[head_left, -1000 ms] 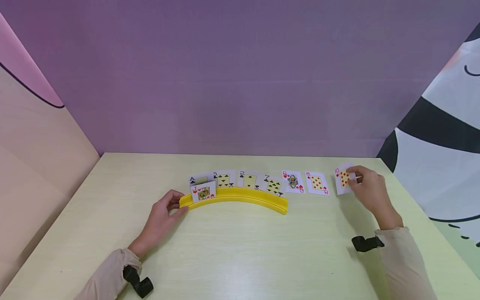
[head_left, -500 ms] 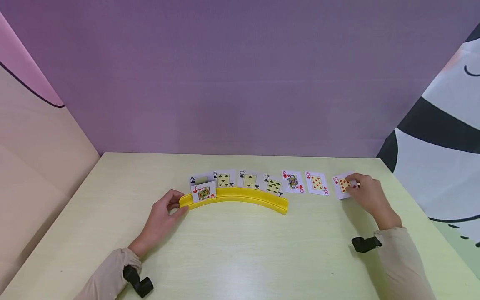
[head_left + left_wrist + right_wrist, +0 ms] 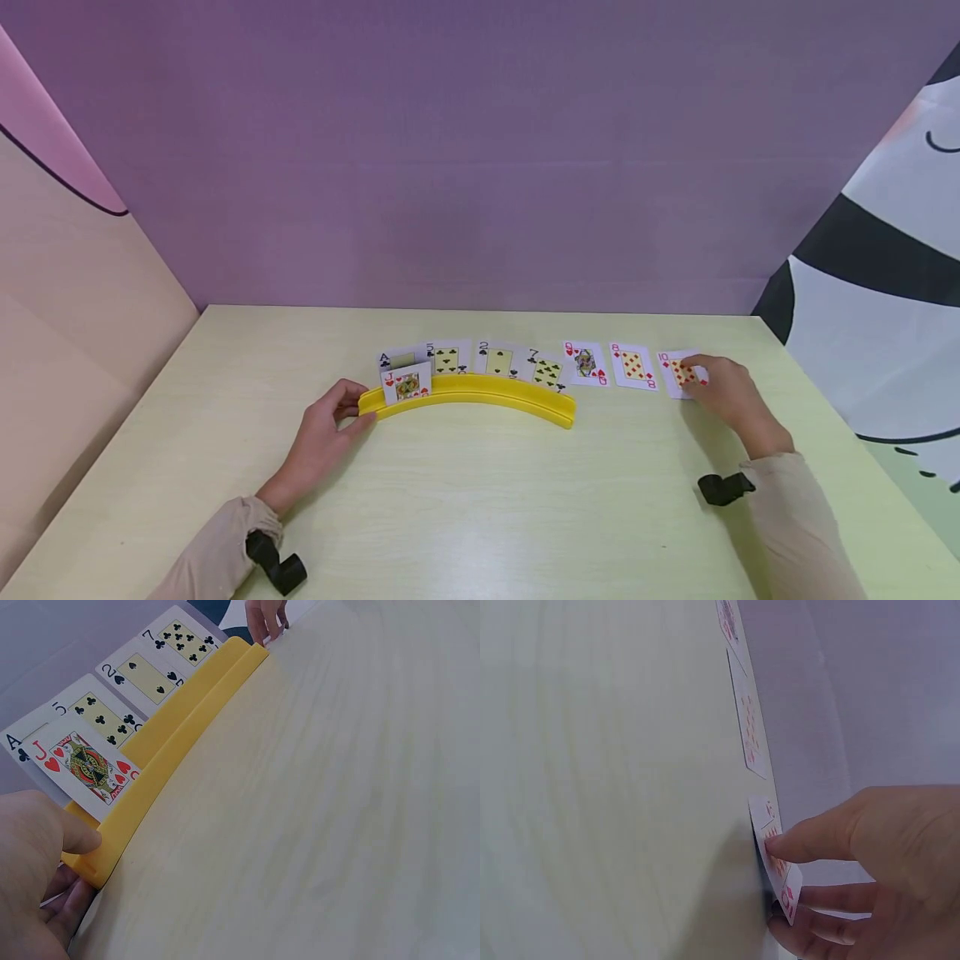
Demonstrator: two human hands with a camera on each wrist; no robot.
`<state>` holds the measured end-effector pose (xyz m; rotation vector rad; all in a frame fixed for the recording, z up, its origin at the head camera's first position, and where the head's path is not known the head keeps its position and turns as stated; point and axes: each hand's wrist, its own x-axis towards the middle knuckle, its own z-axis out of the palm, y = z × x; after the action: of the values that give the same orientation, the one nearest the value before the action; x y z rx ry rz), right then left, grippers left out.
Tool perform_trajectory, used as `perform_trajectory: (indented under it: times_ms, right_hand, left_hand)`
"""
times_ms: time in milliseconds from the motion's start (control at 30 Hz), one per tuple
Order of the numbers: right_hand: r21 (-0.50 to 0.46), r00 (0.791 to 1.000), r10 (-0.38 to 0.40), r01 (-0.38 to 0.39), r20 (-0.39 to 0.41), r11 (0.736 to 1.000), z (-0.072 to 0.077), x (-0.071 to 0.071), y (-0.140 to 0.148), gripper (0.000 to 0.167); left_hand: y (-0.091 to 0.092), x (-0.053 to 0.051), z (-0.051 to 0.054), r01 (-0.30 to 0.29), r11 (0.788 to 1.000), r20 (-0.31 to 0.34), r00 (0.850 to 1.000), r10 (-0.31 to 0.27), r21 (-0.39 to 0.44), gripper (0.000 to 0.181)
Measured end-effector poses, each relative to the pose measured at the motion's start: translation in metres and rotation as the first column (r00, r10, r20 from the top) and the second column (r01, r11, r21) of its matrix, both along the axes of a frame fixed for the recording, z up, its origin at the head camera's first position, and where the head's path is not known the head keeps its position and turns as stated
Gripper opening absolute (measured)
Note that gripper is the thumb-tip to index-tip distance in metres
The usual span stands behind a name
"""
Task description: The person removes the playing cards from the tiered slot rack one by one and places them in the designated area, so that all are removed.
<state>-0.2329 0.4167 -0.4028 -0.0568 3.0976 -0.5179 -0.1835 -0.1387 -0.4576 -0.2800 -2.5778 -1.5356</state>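
Observation:
My left hand (image 3: 324, 442) grips the left end of a curved yellow card holder (image 3: 472, 390), thumb in front and fingers behind. A jack of hearts (image 3: 407, 385) stands in its front slot, overlapping an ace (image 3: 390, 359) of a black suit. Behind stand the five of clubs (image 3: 97, 716), a black two (image 3: 139, 676) and the seven of clubs (image 3: 180, 641). At the right, my right hand (image 3: 731, 400) pinches a red ten playing card (image 3: 677, 375). In the right wrist view the thumb lies on the face of the card (image 3: 778, 862), with fingers under its tilted edge.
Between holder and right hand, a red queen (image 3: 585, 363) and a red eight (image 3: 633, 367) lie face up on the pale table (image 3: 480, 500). A purple panel (image 3: 480, 167) rises behind the table's back edge.
My right hand has lowered the red ten to the table and drawn it slightly left, nearer the red eight. The left hand and the holder have stayed put.

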Motion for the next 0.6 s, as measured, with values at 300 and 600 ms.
perform_trajectory:
  times_ms: [300, 600]
  right_hand:
    - [0.008, 0.997, 0.023, -0.023, -0.076, 1.000, -0.0057, 0.0008, -0.0037, 0.040]
    - [0.022, 0.987, 0.055, -0.053, -0.153, 0.998, -0.0073, 0.0019, -0.0061, 0.036]
  left_hand:
    - [0.0000, -0.0010, 0.0002, 0.006, 1.000, -0.005, 1.000, -0.006, -0.007, 0.029]
    - [-0.0008, -0.0007, -0.0004, 0.012, 1.000, -0.010, 1.000, -0.012, -0.006, 0.028]
